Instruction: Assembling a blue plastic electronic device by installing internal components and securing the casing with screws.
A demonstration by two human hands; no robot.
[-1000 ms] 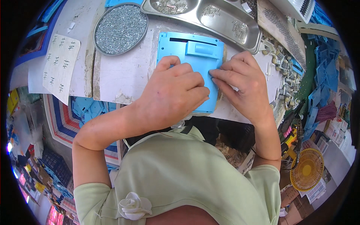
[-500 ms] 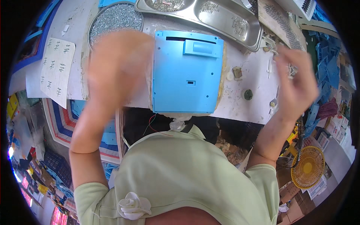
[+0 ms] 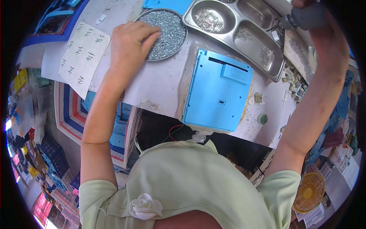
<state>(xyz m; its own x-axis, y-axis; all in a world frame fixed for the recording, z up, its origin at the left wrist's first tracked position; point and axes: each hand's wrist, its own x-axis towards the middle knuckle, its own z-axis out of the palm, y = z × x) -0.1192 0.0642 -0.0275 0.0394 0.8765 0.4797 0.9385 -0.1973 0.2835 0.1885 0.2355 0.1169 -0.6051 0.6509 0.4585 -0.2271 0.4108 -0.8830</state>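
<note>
My left hand (image 3: 131, 44) reaches over the rim of a round metal dish (image 3: 167, 32) heaped with small silver screws. Its fingers are curled together at the screws, and whatever they pinch is hidden. At the top right, my right hand (image 3: 318, 32) is closed around a dark grey electric screwdriver (image 3: 307, 17), whose thin bit points left above the tray's right end. Between my arms a light blue plastic panel (image 3: 213, 95) lies on the bench, with a long slot, a raised block and several small holes. Neither hand touches it.
A steel compartment tray (image 3: 244, 49) with small metal parts stands behind the panel. Right of the panel sit a small green round piece (image 3: 262, 118) and scraps. A sheet of handwritten paper (image 3: 84, 57) lies left. Below it stands a striped bin (image 3: 72, 114) holding blue parts.
My left hand has come to the screw dish. My right hand, empty-looking before, has risen to the top right and now holds the screwdriver. The whole view has shifted.
</note>
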